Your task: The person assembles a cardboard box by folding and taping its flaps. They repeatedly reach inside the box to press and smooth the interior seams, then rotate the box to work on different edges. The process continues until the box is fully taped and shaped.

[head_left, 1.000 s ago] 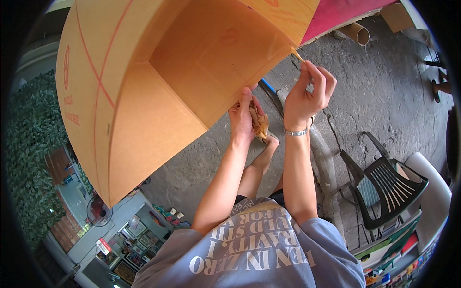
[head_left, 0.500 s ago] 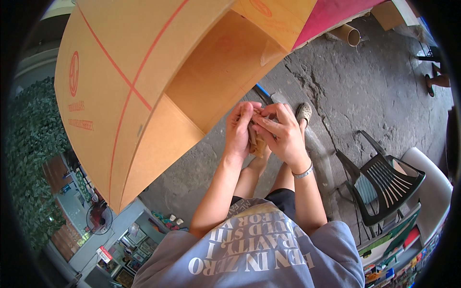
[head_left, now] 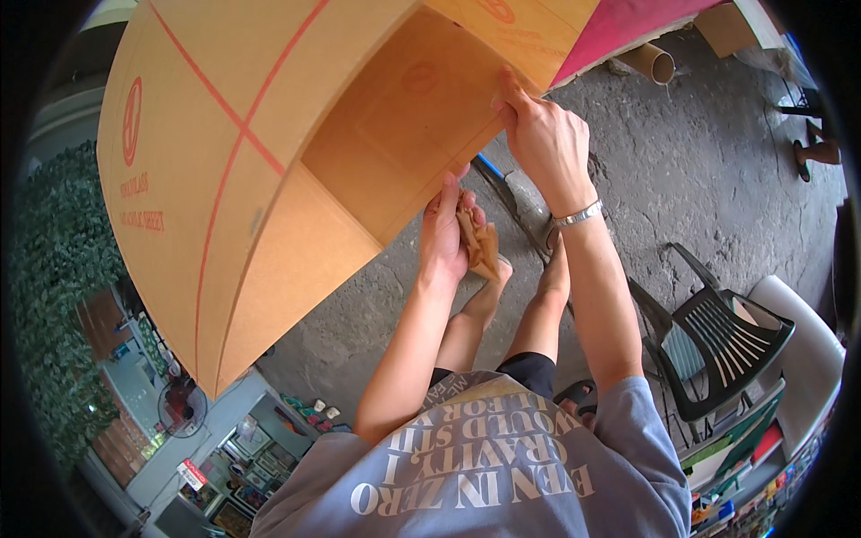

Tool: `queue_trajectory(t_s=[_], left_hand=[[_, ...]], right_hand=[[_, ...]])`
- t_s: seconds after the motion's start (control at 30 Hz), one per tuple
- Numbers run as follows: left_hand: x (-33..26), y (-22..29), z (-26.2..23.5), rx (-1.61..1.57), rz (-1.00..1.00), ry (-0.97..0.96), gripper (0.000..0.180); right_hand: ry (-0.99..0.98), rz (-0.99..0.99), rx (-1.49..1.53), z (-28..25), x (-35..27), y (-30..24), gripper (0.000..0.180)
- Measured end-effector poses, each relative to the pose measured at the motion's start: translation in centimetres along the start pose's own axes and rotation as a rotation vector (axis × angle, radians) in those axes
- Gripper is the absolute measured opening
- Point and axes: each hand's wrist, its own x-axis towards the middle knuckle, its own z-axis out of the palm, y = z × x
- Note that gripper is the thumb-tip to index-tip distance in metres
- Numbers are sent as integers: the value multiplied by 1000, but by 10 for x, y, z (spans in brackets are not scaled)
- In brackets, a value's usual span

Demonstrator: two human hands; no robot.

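A large box-like structure of brown paper-covered panels (head_left: 350, 166), with red lines and printing, stands before me, its hollow side facing me. My left hand (head_left: 446, 229) is closed around a crumpled piece of brown paper (head_left: 481, 247), close under the panel's lower edge. Its thumb points up toward that edge. Farther up, my right hand (head_left: 547, 143) touches the inner panel near its right corner. The index finger is stretched out against the surface and the thumb is apart from it, lower down; the other fingers are partly hidden. A metal bracelet circles the right wrist.
A pink-red surface (head_left: 619, 36) adjoins the structure at the top, with a cardboard tube (head_left: 653, 65) beside it. To the right a black slatted chair (head_left: 726, 350) stands on the cracked concrete floor (head_left: 682, 170). A fan (head_left: 182, 408) is at lower left. Another person's foot (head_left: 801, 160) shows far right.
My right hand has left the brown paper and moved up and right to the panel's corner. My left hand keeps the paper, slightly lower. The structure looks slightly shifted left in view.
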Motion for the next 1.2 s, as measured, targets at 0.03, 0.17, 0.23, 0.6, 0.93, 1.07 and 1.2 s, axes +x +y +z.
queue_trajectory(t_s=[0.03, 0.17, 0.23, 0.6, 0.93, 1.07, 1.2], left_hand=[[4, 0, 4, -6, 3, 37, 35], [12, 0, 10, -47, 23, 80, 33], [13, 0, 8, -39, 22, 69, 34], [15, -1, 3, -24, 19, 80, 36], [14, -2, 5, -55, 56, 71, 34], [15, -1, 7, -72, 48, 93, 34], [14, -1, 7, -43, 39, 87, 34]], right_hand=[[-25, 16, -11, 2, 0, 1, 39], [65, -24, 78, 3, -4, 3, 38], [99, -34, 119, 2, -4, 2, 38], [-15, 95, 2, 4, -2, -8, 37], [84, 67, -51, 5, 2, -8, 34], [59, 55, -19, 2, -7, -4, 32], [198, -25, 41, 6, -3, -1, 27]])
